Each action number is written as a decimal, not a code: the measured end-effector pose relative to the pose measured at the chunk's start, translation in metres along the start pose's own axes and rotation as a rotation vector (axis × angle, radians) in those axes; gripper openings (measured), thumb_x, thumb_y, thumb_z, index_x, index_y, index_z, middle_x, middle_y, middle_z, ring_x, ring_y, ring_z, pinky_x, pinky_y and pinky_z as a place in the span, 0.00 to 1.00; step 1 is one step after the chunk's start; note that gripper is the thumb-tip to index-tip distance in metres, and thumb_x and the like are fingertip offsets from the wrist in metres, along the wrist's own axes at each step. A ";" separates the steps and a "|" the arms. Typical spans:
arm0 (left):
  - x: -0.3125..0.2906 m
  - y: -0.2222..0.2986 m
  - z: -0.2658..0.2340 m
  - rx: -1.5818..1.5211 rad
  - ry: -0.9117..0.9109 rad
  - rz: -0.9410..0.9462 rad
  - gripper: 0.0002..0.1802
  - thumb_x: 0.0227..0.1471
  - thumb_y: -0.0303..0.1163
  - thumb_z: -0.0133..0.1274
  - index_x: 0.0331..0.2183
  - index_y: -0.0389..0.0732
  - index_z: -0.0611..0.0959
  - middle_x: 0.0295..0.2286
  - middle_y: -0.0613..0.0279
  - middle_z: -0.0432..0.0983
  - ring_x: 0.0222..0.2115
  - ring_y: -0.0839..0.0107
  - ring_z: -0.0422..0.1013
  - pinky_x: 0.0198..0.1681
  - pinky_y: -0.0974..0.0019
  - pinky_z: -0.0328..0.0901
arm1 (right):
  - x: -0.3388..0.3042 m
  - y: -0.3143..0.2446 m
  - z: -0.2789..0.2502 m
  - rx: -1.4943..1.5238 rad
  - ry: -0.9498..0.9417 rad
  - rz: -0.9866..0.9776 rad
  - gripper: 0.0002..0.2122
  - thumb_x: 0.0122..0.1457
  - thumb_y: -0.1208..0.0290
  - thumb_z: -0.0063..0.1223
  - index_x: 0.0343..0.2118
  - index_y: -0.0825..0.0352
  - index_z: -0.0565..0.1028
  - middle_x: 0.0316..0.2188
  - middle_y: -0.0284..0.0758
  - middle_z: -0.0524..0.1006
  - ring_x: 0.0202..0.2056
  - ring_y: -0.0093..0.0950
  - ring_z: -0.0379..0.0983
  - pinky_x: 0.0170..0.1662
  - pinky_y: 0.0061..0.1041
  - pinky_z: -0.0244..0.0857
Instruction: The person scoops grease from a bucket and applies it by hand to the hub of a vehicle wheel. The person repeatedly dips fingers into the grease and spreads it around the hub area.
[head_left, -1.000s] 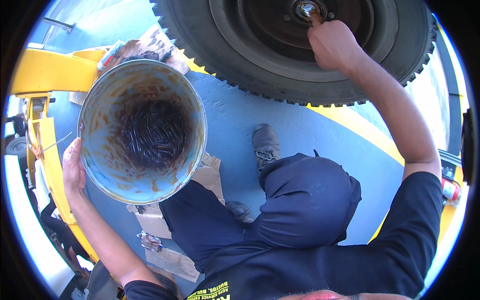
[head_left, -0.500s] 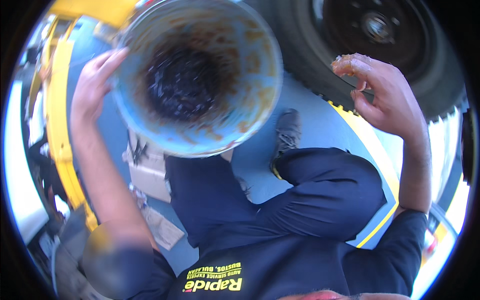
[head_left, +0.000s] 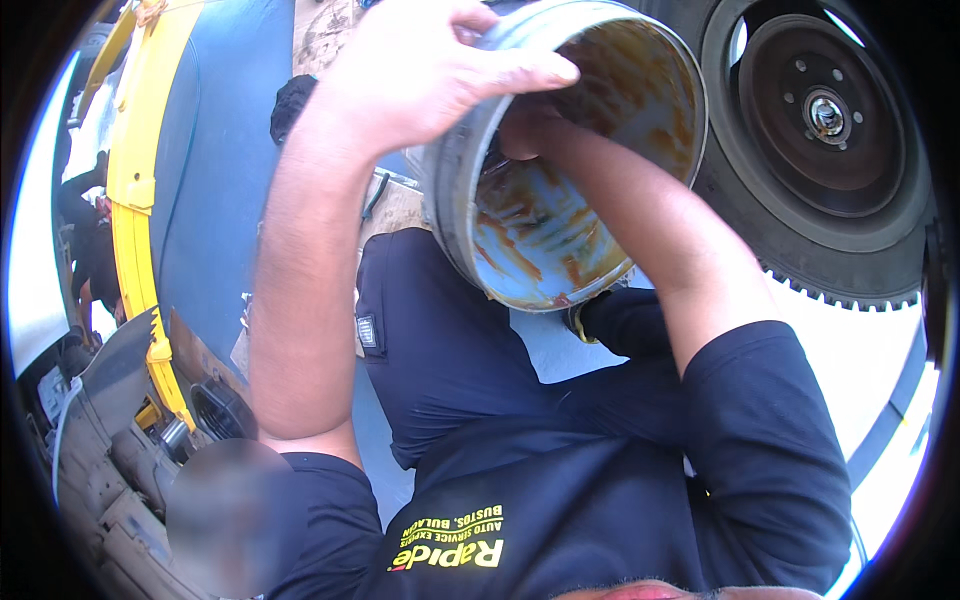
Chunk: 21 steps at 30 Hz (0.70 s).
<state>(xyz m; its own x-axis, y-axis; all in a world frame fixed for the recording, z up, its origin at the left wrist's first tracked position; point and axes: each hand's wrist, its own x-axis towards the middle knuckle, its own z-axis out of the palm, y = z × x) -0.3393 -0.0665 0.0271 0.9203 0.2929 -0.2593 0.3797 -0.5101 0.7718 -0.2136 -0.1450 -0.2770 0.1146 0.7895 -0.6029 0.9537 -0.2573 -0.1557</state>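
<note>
A light-blue bucket (head_left: 640, 90) is tilted so that its mouth faces me, above my knees. Brown grease is smeared over its inner wall. My left hand (head_left: 420, 75) is closed on the bucket's rim at the upper left, with the thumb over the edge. Deep in the bucket is my right hand (head_left: 528, 130), its forearm passing over the lower right of the mouth. The fingers of that hand are out of sight, as is most of the dark grease at the bottom.
A large wheel (head_left: 800, 130) with a rusty brown hub stands at the right, close to the bucket. Along the left runs a yellow metal beam (head_left: 132, 200), with another person (head_left: 95, 240) beyond it. Cardboard (head_left: 400, 205) and a black object (head_left: 291, 108) lie on the blue floor.
My right hand has gone from beside the wheel, with grease on its fingers, into the bucket. The bucket has moved right and tilted more, and my left arm has swung right with it.
</note>
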 end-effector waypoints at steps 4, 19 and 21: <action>0.001 0.017 0.018 0.114 -0.024 0.054 0.23 0.53 0.42 0.71 0.44 0.35 0.89 0.34 0.63 0.85 0.36 0.78 0.76 0.41 0.71 0.70 | 0.016 0.004 0.027 0.091 0.024 0.100 0.20 0.59 0.72 0.50 0.55 0.62 0.81 0.51 0.41 0.82 0.53 0.36 0.75 0.54 0.39 0.70; -0.005 0.013 0.052 0.128 0.150 0.115 0.37 0.41 0.47 0.77 0.44 0.26 0.85 0.32 0.53 0.77 0.31 0.64 0.72 0.38 0.61 0.68 | 0.027 -0.037 0.062 0.474 -0.139 0.150 0.21 0.57 0.75 0.50 0.55 0.63 0.81 0.46 0.36 0.82 0.37 0.26 0.73 0.40 0.32 0.68; -0.004 0.008 0.051 0.078 0.172 0.112 0.39 0.42 0.48 0.77 0.45 0.24 0.84 0.32 0.53 0.77 0.32 0.65 0.73 0.38 0.63 0.69 | 0.023 -0.040 0.060 0.545 -0.175 0.133 0.22 0.57 0.75 0.50 0.55 0.63 0.81 0.45 0.35 0.82 0.35 0.25 0.73 0.38 0.31 0.68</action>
<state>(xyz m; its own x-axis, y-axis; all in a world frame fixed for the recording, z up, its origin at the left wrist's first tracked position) -0.3351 -0.1126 0.0045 0.9301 0.3612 -0.0665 0.2884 -0.6065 0.7409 -0.2654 -0.1498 -0.3316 0.1317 0.6387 -0.7581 0.6481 -0.6341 -0.4217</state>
